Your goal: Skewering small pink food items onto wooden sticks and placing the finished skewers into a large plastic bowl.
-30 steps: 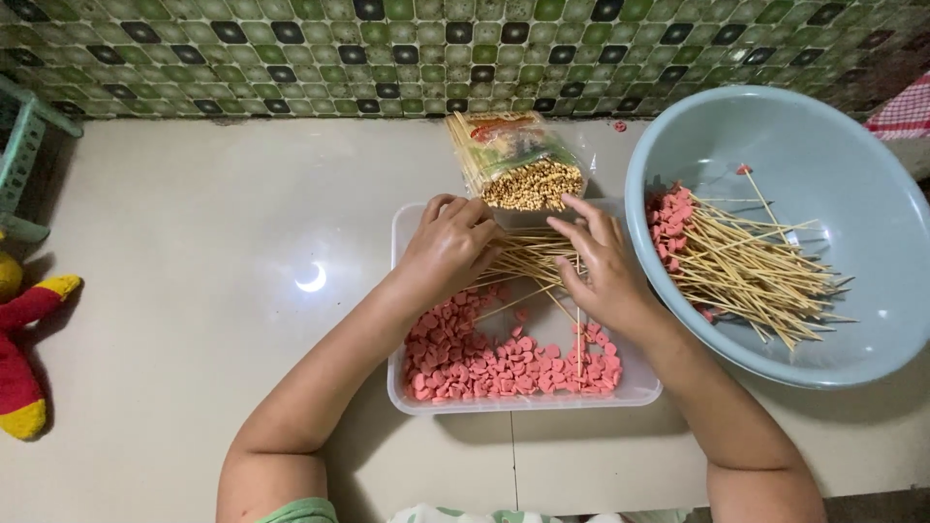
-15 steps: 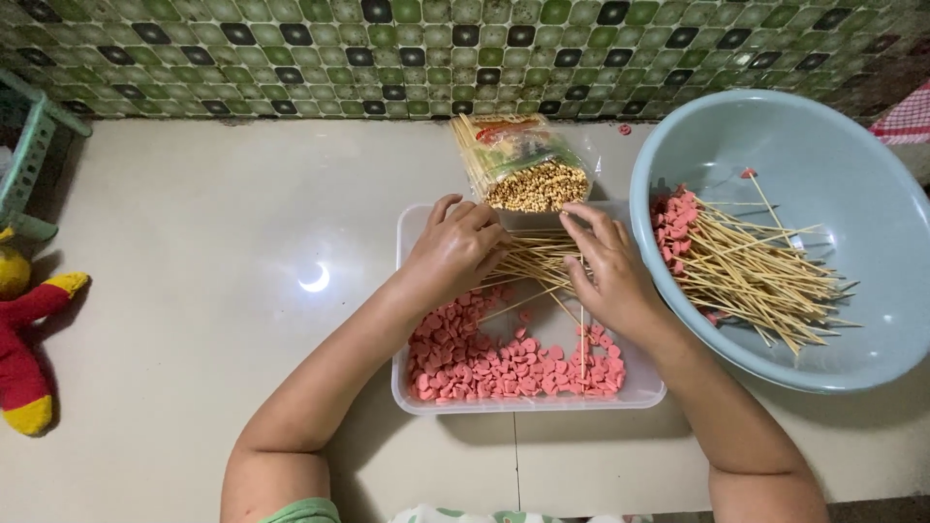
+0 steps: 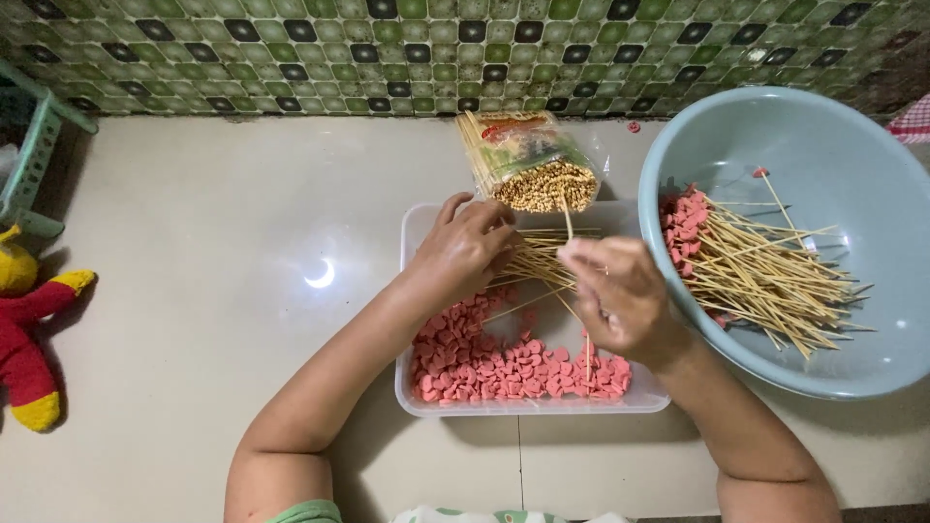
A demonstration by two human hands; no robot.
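Right hand [image 3: 620, 300] now lifted clear of the clear plastic tray [image 3: 418, 232], fingers pinched shut on a single bamboo skewer [image 3: 567, 215] with its tip pointing far, where a second ago it lay flat on the loose skewers [image 3: 538, 261]. Left hand [image 3: 465, 247] unchanged, curled loosely over that pile at the tray's far end; grip not discernible. Pink sausage slices [image 3: 504, 363] heaped at near end; loaded skewers in blue basin [image 3: 872, 174] to the right; skewer packet [image 3: 528, 160] beyond the tray.

One head-worn view, steeply downward and close over the floor [image 3: 194, 320], tiled wall [image 3: 291, 48] along the top.
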